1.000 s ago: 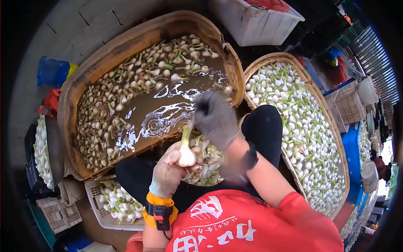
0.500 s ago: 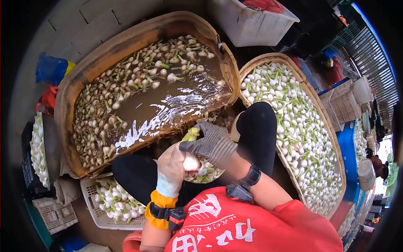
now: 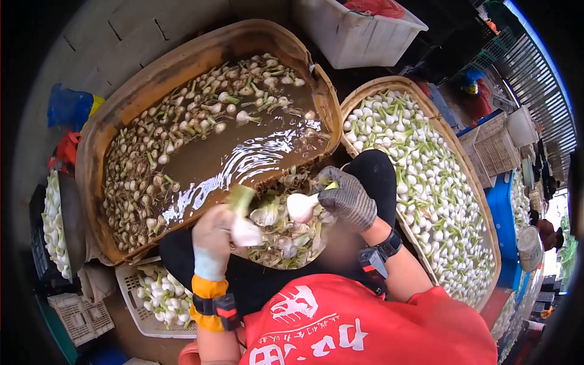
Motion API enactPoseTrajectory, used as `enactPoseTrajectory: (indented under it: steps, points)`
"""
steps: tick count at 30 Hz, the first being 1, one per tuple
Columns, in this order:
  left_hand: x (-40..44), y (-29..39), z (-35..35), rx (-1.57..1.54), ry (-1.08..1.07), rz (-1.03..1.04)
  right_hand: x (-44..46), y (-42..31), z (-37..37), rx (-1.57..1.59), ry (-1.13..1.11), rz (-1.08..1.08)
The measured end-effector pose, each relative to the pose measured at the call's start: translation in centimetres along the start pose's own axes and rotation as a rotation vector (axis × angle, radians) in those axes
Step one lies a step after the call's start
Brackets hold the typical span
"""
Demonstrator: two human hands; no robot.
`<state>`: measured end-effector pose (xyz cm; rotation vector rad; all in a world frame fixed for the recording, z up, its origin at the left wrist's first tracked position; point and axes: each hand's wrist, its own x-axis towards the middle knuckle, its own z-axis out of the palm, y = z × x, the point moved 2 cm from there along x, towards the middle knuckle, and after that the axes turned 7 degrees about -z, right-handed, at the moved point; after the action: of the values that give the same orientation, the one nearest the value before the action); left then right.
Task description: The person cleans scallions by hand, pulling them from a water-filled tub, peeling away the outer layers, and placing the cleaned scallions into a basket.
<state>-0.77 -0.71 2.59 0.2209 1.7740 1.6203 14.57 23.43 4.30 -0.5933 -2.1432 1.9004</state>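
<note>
My left hand [image 3: 213, 230], in a pale glove, is closed on a white garlic bulb [image 3: 246, 232] with a blurred green stem pointing up. In my right hand [image 3: 348, 198], gloved in grey, the stem end of a second, pinkish-white garlic bulb [image 3: 300, 208] is gripped, its head pointing left. Both bulbs hang over a heap of garlic peelings [image 3: 286, 243] between my knees. The two hands are apart.
Beyond my knees stands a brown tub [image 3: 91, 176] of murky water and unpeeled garlic. A long tub [image 3: 459, 159] of white garlic is at the right. A white basket [image 3: 131, 298] of garlic sits lower left, a white bin [image 3: 365, 38] at the top.
My hands have moved apart, the left one leftward with a bulb, the right one rightward. A second bulb now shows in my right hand, and the peelings between them are uncovered.
</note>
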Motion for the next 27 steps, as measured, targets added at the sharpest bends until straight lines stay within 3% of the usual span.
enactPoseTrajectory:
  steps: [1,2,4,5,6,8,9,11,12,13,14,15,16,18,20,22,23,24,27]
  points:
    - [1.5,-1.8,-0.9,0.53,-0.101,0.114,0.2,0.1,0.1,0.001,0.005,-0.009]
    - [1.4,-1.4,0.6,0.776,-0.066,0.059,0.1,0.3,0.3,0.078,0.05,-0.008]
    - [3.7,-2.0,1.9,0.77,-0.101,0.456,0.8,2.2,1.5,0.275,0.058,0.012]
    - [3.7,-2.1,2.9,0.395,-0.236,0.236,0.9,2.4,2.5,0.271,0.043,-0.092]
    - [3.7,-1.8,4.0,0.194,-0.332,0.228,0.9,2.5,3.7,0.264,0.023,-0.188]
    - [2.1,1.0,6.3,-0.065,-0.37,-0.082,1.1,2.7,5.6,0.189,0.112,-0.442]
    - [3.4,-0.1,5.2,0.122,-0.337,-0.025,2.0,4.1,6.2,0.391,0.036,-0.154]
    - [4.6,0.1,2.1,0.113,-0.1,-0.021,2.7,4.0,6.0,0.151,0.103,-0.151]
    - [4.9,1.6,-0.4,0.349,0.06,0.2,2.9,3.7,5.7,0.038,0.172,-0.162]
    - [5.2,1.7,-4.6,0.465,0.243,0.249,3.2,4.0,5.1,0.041,0.183,-0.158]
    - [5.2,2.4,-9.5,0.568,0.371,0.11,3.7,4.4,4.5,-0.236,0.011,-0.152]
    - [5.2,1.6,-15.0,0.451,0.528,0.069,4.0,4.9,4.0,-0.509,-0.167,-0.145]
    - [5.2,-0.1,-23.2,0.962,0.623,0.221,4.3,5.2,3.6,-0.497,-0.17,-0.145]
    - [1.1,1.9,-27.9,1.458,0.765,-0.05,4.8,6.5,3.5,-0.947,-0.656,-0.041]
    - [-0.3,4.8,-26.3,1.077,0.733,-0.237,5.7,6.9,3.4,-0.86,-0.632,-0.024]
    - [1.4,1.7,-28.9,0.635,0.619,-0.059,6.6,7.0,4.2,-0.771,-0.631,-0.006]
    - [3.0,2.5,-26.5,0.785,0.522,-0.006,7.2,6.9,4.6,-0.711,-0.572,-0.012]
    - [5.0,4.9,-20.0,0.961,0.527,0.009,7.7,6.6,4.8,-0.653,-0.511,-0.012]
    - [13.7,5.1,-10.8,1.239,0.205,0.258,8.9,6.4,5.1,-0.585,-0.571,-0.029]
